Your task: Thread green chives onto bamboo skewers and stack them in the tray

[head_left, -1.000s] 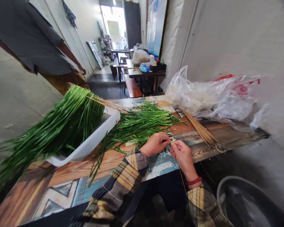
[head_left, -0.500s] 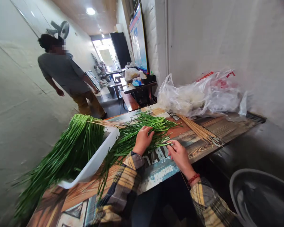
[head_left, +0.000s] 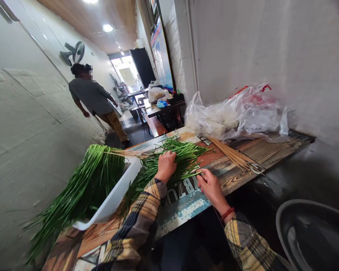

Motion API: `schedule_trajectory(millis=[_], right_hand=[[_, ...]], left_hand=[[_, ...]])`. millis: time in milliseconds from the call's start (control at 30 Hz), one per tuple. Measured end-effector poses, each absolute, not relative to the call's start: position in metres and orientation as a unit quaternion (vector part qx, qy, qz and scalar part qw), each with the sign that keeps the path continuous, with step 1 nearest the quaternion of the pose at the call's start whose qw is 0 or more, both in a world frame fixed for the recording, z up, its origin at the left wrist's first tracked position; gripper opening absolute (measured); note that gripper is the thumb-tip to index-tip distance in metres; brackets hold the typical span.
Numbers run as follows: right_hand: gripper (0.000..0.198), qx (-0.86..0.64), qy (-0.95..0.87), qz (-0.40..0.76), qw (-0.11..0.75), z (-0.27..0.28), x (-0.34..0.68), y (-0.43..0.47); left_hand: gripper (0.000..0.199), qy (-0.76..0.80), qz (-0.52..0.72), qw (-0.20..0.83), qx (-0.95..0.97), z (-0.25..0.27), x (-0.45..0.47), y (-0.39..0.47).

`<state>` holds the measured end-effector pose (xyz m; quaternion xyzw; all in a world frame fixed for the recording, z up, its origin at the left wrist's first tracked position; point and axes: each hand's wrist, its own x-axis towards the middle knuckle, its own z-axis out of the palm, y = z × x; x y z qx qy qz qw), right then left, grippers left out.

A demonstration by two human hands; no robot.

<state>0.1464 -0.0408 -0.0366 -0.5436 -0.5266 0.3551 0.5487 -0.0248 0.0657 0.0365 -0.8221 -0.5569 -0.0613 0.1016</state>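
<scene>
Loose green garlic chives (head_left: 186, 152) lie in a heap across the patterned table. My left hand (head_left: 166, 165) rests on the near side of this heap, its fingers curled down over the stalks; the fingertips are partly hidden. To its right, my right hand (head_left: 211, 186) pinches the pale ends of a few chives between thumb and fingers, just above the tabletop. On the left, a white plastic tub (head_left: 113, 197) carries a thick row of chives (head_left: 84, 188) whose leaves hang over its side. Thin bamboo skewers (head_left: 130, 153) stick out from the top of that row.
A bundle of bamboo skewers (head_left: 233, 153) lies on the table (head_left: 183, 210) at right. Behind it sit clear plastic bags (head_left: 214, 118) against the wall. A grey basin (head_left: 313, 233) stands low at right. Beyond the table are a person (head_left: 93, 98) and another table (head_left: 164, 109).
My left hand has shifted slightly left and its fingers curl more. My right hand still pinches chive ends. The person has moved farther off, and the view has tilted up a little.
</scene>
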Motion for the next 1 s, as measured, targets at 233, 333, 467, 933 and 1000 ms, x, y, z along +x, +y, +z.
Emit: schedule_trajectory(millis=[233, 333, 467, 933, 1000], right_hand=[[0.027, -0.533, -0.550, 0.343, 0.544, -0.038, 0.148, -0.042], [0.025, -0.522, -0.563, 0.349, 0.538, -0.038, 0.149, -0.043], [0.022, -0.510, -0.568, 0.363, 0.534, -0.037, 0.150, -0.045], [0.021, -0.512, -0.567, 0.359, 0.536, -0.041, 0.149, -0.045], [0.021, -0.517, -0.572, 0.357, 0.527, -0.042, 0.149, -0.045]], left_hand=[[0.044, -0.530, -0.016, 0.059, -0.846, 0.031, -0.042, 0.028], [0.054, -0.514, -0.078, 0.015, -0.854, 0.036, -0.049, 0.022], [0.029, -0.511, -0.208, -0.004, -0.834, 0.039, -0.041, 0.019], [0.012, -0.398, -0.220, -0.110, -0.884, 0.009, -0.018, 0.017], [0.013, -0.390, -0.205, -0.100, -0.892, 0.006, -0.019, 0.017]])
